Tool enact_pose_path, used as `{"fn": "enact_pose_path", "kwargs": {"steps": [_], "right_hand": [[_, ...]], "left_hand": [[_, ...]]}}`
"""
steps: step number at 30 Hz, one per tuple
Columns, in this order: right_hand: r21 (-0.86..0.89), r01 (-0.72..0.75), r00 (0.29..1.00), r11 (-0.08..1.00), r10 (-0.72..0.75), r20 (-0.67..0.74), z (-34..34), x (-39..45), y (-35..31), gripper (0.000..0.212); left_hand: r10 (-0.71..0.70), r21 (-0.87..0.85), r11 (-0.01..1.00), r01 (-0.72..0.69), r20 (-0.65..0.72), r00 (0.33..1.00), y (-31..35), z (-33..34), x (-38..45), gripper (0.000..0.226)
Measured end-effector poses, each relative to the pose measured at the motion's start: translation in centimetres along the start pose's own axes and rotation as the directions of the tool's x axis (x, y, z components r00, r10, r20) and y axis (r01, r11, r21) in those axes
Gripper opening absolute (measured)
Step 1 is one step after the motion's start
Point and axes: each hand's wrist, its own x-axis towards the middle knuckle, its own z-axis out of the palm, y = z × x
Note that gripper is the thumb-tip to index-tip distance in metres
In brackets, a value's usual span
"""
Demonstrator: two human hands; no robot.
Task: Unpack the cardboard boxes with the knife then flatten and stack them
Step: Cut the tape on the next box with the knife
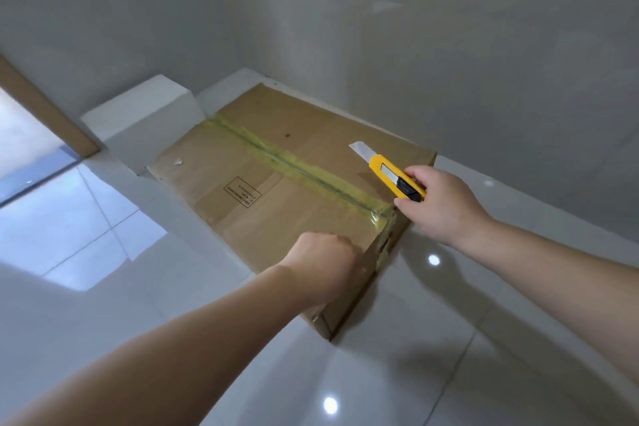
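A large brown cardboard box [242,166] lies flat on the white tiled floor in a corner. A strip of yellowish tape [297,166] runs along its top seam and over the near end. My right hand [439,204] grips a yellow utility knife [394,176] with its blade extended, held above the box's right half, near the tape's near end. My left hand [325,263] rests on the near edge of the box top, its fingers curled over the edge and partly hidden.
Grey walls meet in the corner behind the box. A low white step or block [138,117] stands to the box's left. A wooden door frame [45,114] and a bright doorway lie at far left. Glossy floor tiles [415,373] surround the box.
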Motion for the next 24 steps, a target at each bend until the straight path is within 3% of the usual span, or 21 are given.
{"fn": "enact_pose_path", "kwargs": {"steps": [3, 9, 15, 19, 24], "right_hand": [[0.042, 0.029, 0.999, 0.999, -0.031, 0.027, 0.2, 2.2, -1.3, 0.021], [0.110, 0.021, 0.993, 0.994, -0.034, 0.112, -1.5, 5.0, -2.8, 0.023], [0.062, 0.048, 0.976, 0.997, -0.060, 0.210, -1.2, 8.7, -3.6, 0.036], [0.043, 0.060, 0.978, 0.997, -0.067, 0.198, 0.7, 10.7, -5.0, 0.039], [-0.017, 0.054, 0.973, 0.998, -0.048, 0.224, 3.9, 12.7, -7.3, 0.015]], "left_hand": [[-0.020, -0.003, 1.000, 0.020, 0.032, 0.999, -0.5, -0.8, 0.2, 0.045], [-0.084, 0.033, 0.996, 0.084, -0.013, 0.996, -2.3, -3.6, 0.3, 0.038], [-0.295, 0.041, 0.952, 0.302, -0.117, 0.948, -7.8, -3.8, 3.2, 0.036], [-0.301, 0.070, 0.948, 0.312, -0.127, 0.945, -12.1, -2.9, 3.9, 0.035], [-0.361, 0.040, 0.928, 0.370, -0.141, 0.922, -18.5, -2.3, 3.8, 0.034]]}}
